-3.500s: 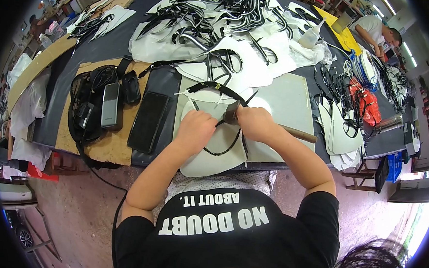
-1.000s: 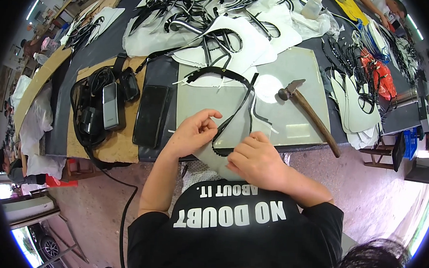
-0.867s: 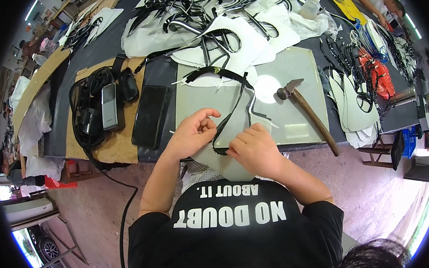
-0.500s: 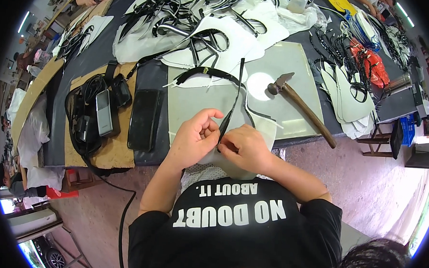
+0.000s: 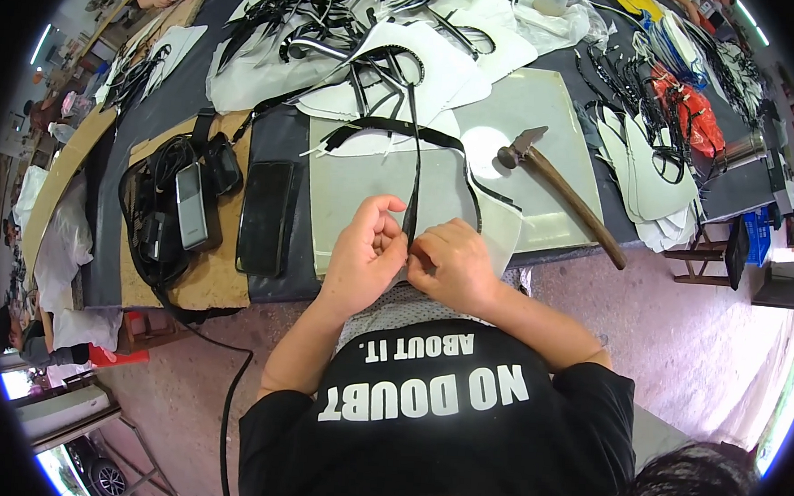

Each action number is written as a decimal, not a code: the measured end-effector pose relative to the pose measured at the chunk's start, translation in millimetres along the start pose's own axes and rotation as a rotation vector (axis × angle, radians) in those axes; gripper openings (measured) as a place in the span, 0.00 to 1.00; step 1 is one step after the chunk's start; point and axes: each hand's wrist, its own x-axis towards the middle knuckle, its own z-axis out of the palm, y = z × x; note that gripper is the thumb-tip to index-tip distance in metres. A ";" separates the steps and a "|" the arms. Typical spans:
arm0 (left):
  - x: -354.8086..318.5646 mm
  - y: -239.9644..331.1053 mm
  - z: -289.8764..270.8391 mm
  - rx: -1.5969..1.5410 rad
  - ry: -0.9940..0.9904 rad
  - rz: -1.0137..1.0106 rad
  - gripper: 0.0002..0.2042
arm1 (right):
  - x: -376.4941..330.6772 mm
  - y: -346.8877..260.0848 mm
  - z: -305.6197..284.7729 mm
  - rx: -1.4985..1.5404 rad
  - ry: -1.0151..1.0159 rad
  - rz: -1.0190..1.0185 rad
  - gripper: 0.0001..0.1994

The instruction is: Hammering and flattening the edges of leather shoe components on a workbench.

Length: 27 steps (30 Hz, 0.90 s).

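My left hand (image 5: 370, 254) and my right hand (image 5: 457, 267) work close together at the near edge of the table. Both have fingertips pinched at the lower end of a thin black strap (image 5: 414, 179), which runs up and away between them. Fingers cover the strap's low end. Beneath and behind the hands lies a white sole-shaped piece (image 5: 499, 225), partly hidden by them. A curved black band (image 5: 394, 127) with white edging crosses its far end, and a narrow dark strip bends down toward its right side.
A hammer (image 5: 557, 189) rests on a pale board (image 5: 557, 104) to the right. Left are a black phone (image 5: 266, 216) and a grey power bank (image 5: 194, 209) with cables. White soles and black straps (image 5: 337, 20) pile up behind; more soles (image 5: 639, 175) lie right.
The strap's far end has swung left, and the strap now stands straighter. The white piece and band have shifted slightly to the right. Both hands stay pinched at nearly the same place.
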 end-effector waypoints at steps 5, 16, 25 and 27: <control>1.9 -2.5 -3.2 -0.182 0.008 -0.069 0.16 | -1.2 1.4 -2.0 0.049 0.031 -0.029 0.06; -0.9 -3.9 3.7 -0.053 0.011 -0.021 0.16 | -4.0 3.6 0.1 -0.036 0.069 -0.062 0.05; -0.9 -2.6 3.5 -0.202 0.027 0.004 0.17 | -10.0 3.7 -1.5 0.448 0.005 0.280 0.04; -1.3 -4.8 3.7 -0.217 0.007 -0.018 0.17 | -10.6 4.3 -0.1 0.441 -0.006 0.280 0.03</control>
